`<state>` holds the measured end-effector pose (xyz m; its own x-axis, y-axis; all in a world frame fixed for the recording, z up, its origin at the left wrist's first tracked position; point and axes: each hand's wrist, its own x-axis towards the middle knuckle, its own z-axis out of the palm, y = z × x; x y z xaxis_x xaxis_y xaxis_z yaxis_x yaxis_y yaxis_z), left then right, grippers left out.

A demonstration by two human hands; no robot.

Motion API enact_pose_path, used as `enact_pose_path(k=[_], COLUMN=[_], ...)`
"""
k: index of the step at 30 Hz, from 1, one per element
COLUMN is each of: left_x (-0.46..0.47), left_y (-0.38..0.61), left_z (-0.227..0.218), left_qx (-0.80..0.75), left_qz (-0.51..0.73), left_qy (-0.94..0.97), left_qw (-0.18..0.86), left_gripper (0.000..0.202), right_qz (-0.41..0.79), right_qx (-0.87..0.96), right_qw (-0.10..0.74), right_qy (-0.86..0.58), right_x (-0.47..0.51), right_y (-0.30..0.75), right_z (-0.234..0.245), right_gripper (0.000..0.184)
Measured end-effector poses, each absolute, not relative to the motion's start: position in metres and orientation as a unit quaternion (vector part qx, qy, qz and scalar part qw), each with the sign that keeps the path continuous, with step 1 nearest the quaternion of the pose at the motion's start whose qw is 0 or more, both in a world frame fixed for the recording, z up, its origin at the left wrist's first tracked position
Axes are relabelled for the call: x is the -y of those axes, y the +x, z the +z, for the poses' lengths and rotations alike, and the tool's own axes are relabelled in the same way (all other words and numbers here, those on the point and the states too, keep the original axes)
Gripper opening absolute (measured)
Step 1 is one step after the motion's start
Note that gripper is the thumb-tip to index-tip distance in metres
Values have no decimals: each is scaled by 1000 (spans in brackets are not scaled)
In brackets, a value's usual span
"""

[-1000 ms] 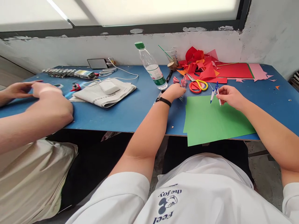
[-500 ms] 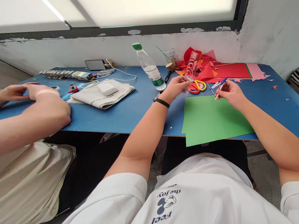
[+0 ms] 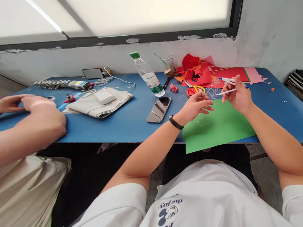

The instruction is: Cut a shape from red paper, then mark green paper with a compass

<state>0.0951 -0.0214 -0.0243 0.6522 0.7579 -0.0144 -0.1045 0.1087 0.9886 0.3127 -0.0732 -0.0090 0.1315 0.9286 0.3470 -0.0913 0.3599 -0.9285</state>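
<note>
My left hand (image 3: 197,105) is closed on a clear plastic stencil ruler (image 3: 201,120), which hangs over the green paper (image 3: 220,126); its cut-out shapes show on both sides of my fingers. My right hand (image 3: 240,94) grips a slim blue-and-white tool with two legs spread in a V, which looks like a drawing compass (image 3: 228,91). Its tips point left, towards the ruler. Beneath both hands the green sheets lie at the table's front edge, one corner overhanging. Scissors (image 3: 191,91) with red and yellow handles lie just behind my left hand, partly hidden by it.
A smartphone (image 3: 159,109), a tilted-looking water bottle (image 3: 151,82) and a crumpled red piece (image 3: 173,88) lie left of my hands. Red paper scraps (image 3: 193,69) are heaped behind. Further left are a folded newspaper (image 3: 101,107), a white box (image 3: 104,97) and a co-worker's arm (image 3: 40,123).
My left hand has brought the stencil ruler from the red scraps towards me, over the green paper. The compass has turned in my right hand, its legs now pointing left. The smartphone is uncovered.
</note>
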Motion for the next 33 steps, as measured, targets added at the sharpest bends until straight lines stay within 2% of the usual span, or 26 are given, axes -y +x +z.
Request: enact_pose_path(k=[4,9,15,19,21,26,33], left_x=[29,27,27,30,31,32,34], left_y=[91,88,86,84,83,84,82], left_z=[-28,-29,-36,-36,-36,-35,-29], left_qx=[-227,-215,-163,-142,-139,-162,-171], left_qz=[322,335,336,282,265,297,272], left_qy=[587,584,600,615,601,573,589], left_qw=[707,708,707,722,741,746,741], left_gripper=[49,43,40,67,74,54,47], right_qz=[418,419,383,365,361,341,293], right_qx=[525,546,564,567,570,586,605], right_qw=[621,595,601,597,597,591,603], right_qy=[-405,-415,-416,-434,-434,-437,-430], right_x=[82,91,98,97,97,98,97], right_y=[313,309,303,303,302,299,299], right_z=[-6,-3,-5,-7,-7,-7,-9], right_gripper=[74,85,78,81,78,71,68])
